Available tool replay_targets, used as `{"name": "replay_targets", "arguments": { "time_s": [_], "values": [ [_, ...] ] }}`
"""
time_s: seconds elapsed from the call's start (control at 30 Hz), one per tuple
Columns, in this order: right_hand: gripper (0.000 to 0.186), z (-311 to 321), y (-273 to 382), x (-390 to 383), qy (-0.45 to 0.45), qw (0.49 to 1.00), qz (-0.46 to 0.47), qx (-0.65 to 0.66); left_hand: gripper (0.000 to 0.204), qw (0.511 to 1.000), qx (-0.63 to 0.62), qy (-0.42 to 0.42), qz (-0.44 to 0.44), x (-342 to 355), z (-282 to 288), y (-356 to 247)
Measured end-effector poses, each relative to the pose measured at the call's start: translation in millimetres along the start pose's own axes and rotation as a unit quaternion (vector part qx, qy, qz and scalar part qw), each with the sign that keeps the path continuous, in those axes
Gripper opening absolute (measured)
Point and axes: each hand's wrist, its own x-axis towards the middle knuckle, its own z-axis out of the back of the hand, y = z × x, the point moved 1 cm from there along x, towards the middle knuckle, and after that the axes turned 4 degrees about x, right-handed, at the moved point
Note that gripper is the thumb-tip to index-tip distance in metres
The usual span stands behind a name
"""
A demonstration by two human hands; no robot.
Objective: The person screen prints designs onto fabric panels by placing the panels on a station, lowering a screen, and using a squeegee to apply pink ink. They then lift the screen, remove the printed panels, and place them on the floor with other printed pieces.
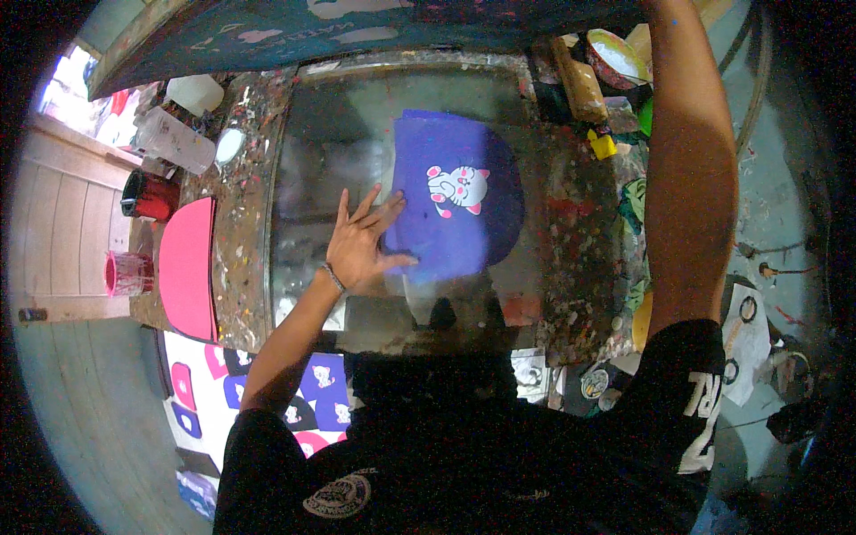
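A purple flat piece (pixel 419 232), rounded on its right side, lies on a dark glossy plate (pixel 312 125) and bears a white and pink cat print (pixel 462 187). My left hand (pixel 364 239) is open with its fingers spread, fingertips and thumb over the piece's left edge. Up along the right side stretches my right forearm (pixel 695 160); its hand is beyond the upper edge of the picture. Across the top tilts a large framed screen (pixel 294 36) with pale cat shapes, raised above the plate, beside the right forearm.
Pink half-round pieces (pixel 189 267) sit left of the plate, near a red pot (pixel 150 196) and a pink cup (pixel 129 273). At the upper right are a patterned bowl (pixel 615 61) and a yellow object (pixel 603 144). Printed pieces (pixel 323 379) lie at the lower left.
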Motion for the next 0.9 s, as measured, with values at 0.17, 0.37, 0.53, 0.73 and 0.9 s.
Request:
{"name": "replay_targets", "arguments": {
  "time_s": [0.17,0.37,0.53,0.73,0.9],
  "values": [
    [0.06,-4.5,-6.4,1.6,-0.01,1.0,-0.015,0.015,0.095,1.0,0.005,0.003,-0.005,-0.7,-2.7,2.3],
    [0.059,-5.1,-9.4,3.9,-0.006,1.0,-0.011,-0.011,0.097,1.0,-0.012,0.011,0.01,1.4,-1.1,0.8],
    [0.059,-8.0,-16.4,7.2,-0.023,0.999,0.039,0.013,0.1,1.0,0.0,0.016,-0.002,1.3,-2.5,1.7],
    [0.061,4.1,0.2,0.2,0.024,1.0,-0.015,-0.01,0.076,1.0,0.004,0.024,-0.014,-0.1,0.6,4.6],
    [0.064,-0.8,5.1,-3.8,0.002,1.0,-0.004,0.009,0.064,0.994,-0.057,-0.09,-0.022,73.8,-19.8,-99.5]
  ]
}}
